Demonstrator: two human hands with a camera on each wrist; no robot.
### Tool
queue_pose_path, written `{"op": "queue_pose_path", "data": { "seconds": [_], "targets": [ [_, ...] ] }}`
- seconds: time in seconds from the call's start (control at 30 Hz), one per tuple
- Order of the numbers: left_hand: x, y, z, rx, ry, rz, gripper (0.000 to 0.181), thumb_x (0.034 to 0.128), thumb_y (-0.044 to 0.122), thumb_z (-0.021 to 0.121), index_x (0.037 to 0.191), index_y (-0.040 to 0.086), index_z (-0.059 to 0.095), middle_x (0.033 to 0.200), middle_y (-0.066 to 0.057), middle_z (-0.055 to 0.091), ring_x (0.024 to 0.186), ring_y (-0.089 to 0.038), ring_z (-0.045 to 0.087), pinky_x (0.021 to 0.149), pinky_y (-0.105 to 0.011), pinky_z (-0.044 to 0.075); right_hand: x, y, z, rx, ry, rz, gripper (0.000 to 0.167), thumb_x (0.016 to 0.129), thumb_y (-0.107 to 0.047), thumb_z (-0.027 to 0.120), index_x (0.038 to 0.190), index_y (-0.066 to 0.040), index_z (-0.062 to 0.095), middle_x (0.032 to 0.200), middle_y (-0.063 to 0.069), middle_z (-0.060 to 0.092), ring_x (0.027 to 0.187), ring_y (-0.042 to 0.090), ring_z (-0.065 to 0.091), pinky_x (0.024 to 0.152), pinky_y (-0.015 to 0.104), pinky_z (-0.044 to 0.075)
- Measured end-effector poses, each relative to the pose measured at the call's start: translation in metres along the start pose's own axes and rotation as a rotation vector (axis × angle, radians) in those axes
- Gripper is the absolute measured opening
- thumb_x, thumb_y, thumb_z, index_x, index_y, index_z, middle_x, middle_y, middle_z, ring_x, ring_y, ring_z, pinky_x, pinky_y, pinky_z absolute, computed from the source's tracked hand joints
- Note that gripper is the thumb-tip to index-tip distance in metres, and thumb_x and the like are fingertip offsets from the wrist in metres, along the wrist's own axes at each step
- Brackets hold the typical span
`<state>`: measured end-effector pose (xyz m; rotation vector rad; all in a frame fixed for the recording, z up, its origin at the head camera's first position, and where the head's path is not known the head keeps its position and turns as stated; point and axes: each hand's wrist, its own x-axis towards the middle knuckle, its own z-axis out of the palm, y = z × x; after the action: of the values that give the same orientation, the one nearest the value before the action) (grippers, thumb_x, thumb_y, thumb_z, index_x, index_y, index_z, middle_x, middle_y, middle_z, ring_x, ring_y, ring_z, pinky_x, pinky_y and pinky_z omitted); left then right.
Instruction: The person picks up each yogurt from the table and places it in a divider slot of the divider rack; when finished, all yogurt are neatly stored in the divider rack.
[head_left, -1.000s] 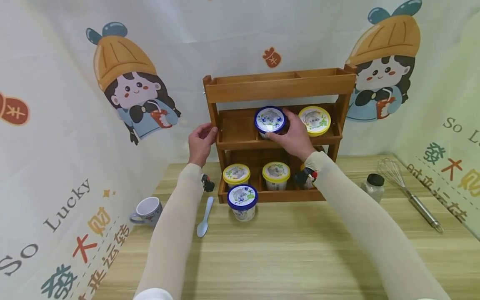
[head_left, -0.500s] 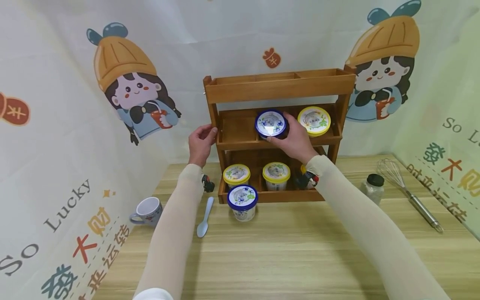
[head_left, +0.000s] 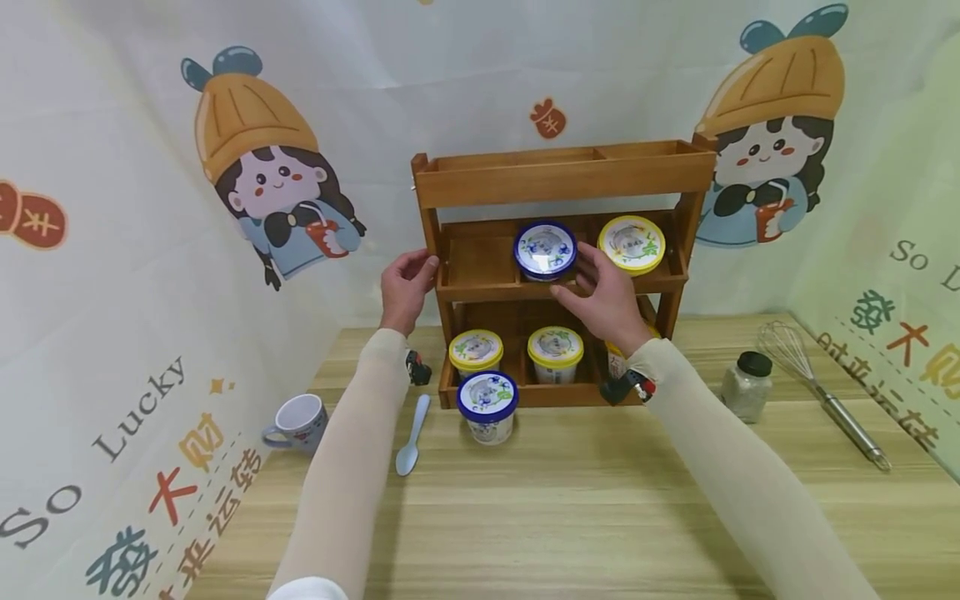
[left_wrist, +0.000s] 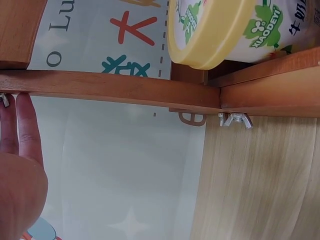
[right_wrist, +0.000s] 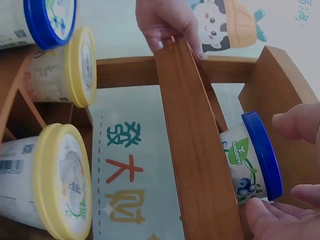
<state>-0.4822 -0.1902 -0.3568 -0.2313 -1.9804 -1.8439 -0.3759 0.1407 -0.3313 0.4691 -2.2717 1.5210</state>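
Note:
In the head view, a tub with a blue lid [head_left: 545,252] sits tilted in the middle compartment of the wooden rack's [head_left: 566,185] middle tier. My right hand [head_left: 606,300] is at its right side, the fingers spread and loosely bent. The right wrist view shows thumb and upper fingers apart from the blue-lidded tub [right_wrist: 250,162]; one fingertip is close to its underside, and contact is unclear. My left hand [head_left: 406,287] touches the rack's left side post. In the left wrist view, straight fingers [left_wrist: 29,127] rest against this wood.
A yellow-lidded tub [head_left: 632,244] occupies the right compartment beside it. Several yellow-lidded tubs [head_left: 555,350] stand on the bottom tier. Another blue-lidded tub [head_left: 487,404] stands in front. A spoon [head_left: 411,442], mug [head_left: 298,423], jar [head_left: 747,387] and whisk [head_left: 825,392] lie around.
The blue-lidded tub has come down a little into its compartment. My right hand has loosened from it and drawn slightly right and down. The left hand stays on the rack.

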Motion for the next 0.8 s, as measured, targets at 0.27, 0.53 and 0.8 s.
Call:
{"op": "queue_pose_path", "data": {
  "seconds": [0.27, 0.53, 0.8],
  "targets": [
    [0.001, 0.001, 0.0, -0.013, 0.004, 0.02, 0.036, 0.1016, 0.03, 0.073, 0.131, 0.01, 0.071, 0.128, -0.011, 0.073, 0.11, -0.016, 0.07, 0.092, -0.031, 0.066, -0.02, 0.005, 0.006, 0.023, 0.015, -0.029, 0.068, 0.097, -0.022, 0.078, 0.155, -0.006, 0.046, 0.156, 0.014, 0.054, 0.14, 0.031, 0.057, 0.115, 0.045, 0.054],
    [0.001, -0.002, -0.001, -0.016, -0.003, -0.001, 0.037, 0.1005, 0.033, 0.074, 0.131, 0.012, 0.071, 0.128, -0.009, 0.073, 0.111, -0.016, 0.07, 0.094, -0.033, 0.065, -0.04, 0.021, 0.029, 0.072, -0.102, -0.013, 0.054, 0.099, -0.019, 0.076, 0.147, -0.004, 0.056, 0.146, 0.016, 0.062, 0.133, 0.035, 0.062, 0.11, 0.05, 0.057],
    [0.001, -0.002, 0.0, -0.018, -0.008, -0.008, 0.038, 0.1006, 0.033, 0.074, 0.132, 0.012, 0.071, 0.13, -0.01, 0.073, 0.114, -0.018, 0.07, 0.096, -0.034, 0.065, -0.059, 0.039, 0.062, 0.095, -0.203, -0.029, 0.044, 0.101, -0.022, 0.074, 0.141, -0.006, 0.063, 0.136, 0.017, 0.068, 0.126, 0.036, 0.067, 0.107, 0.054, 0.059]
  ]
}}
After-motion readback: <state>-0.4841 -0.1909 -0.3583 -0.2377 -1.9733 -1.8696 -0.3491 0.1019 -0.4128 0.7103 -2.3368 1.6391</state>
